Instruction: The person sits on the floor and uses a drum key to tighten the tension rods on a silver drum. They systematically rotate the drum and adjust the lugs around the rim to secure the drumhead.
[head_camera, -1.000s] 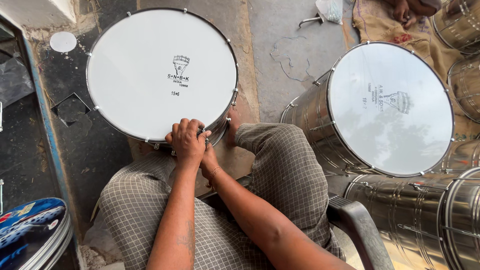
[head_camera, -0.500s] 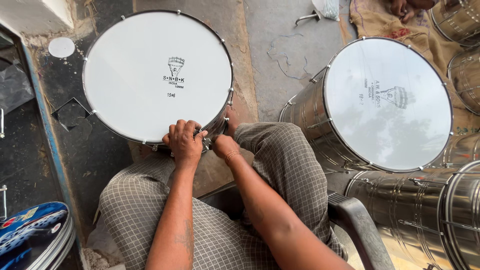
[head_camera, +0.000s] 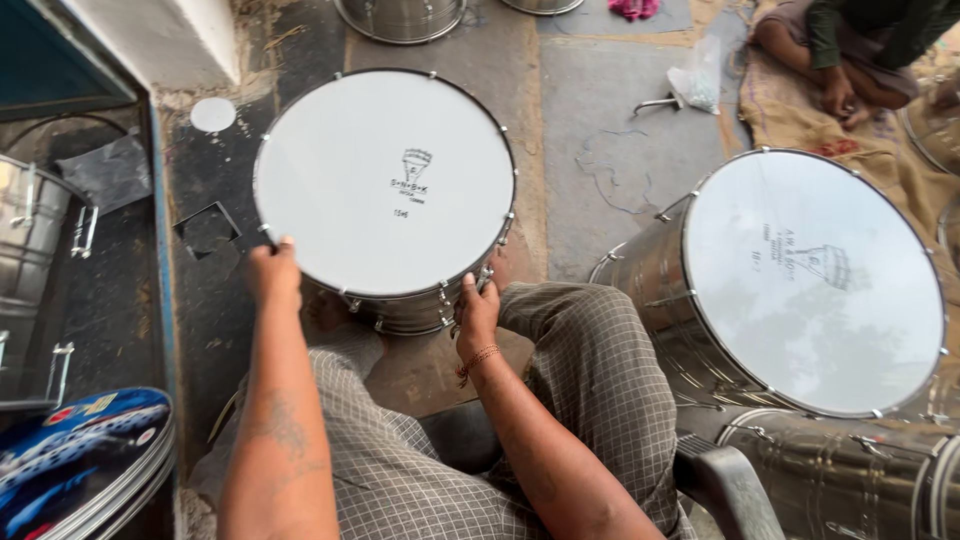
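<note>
A steel drum with a white head (head_camera: 385, 185) stands upright on the floor between my knees. My left hand (head_camera: 273, 273) grips its rim at the near left side. On the near right side, my right hand (head_camera: 477, 312) clasps the rim and shell beside the tension rods; a thread bracelet circles that wrist. A small dark logo is printed near the middle of the drumhead. I sit on a chair in checked trousers.
A second white-headed steel drum (head_camera: 812, 280) leans at my right, with more steel shells (head_camera: 850, 475) below it. Another person (head_camera: 850, 50) sits on a mat at the far right. Left are a steel shell (head_camera: 35, 225), a blue printed disc (head_camera: 75, 455) and a white wall corner (head_camera: 170, 35).
Both hands were together at the drum's near rim. Now they have spread apart, the left to the left side and the right to the right side of the rim. The view has shifted.
</note>
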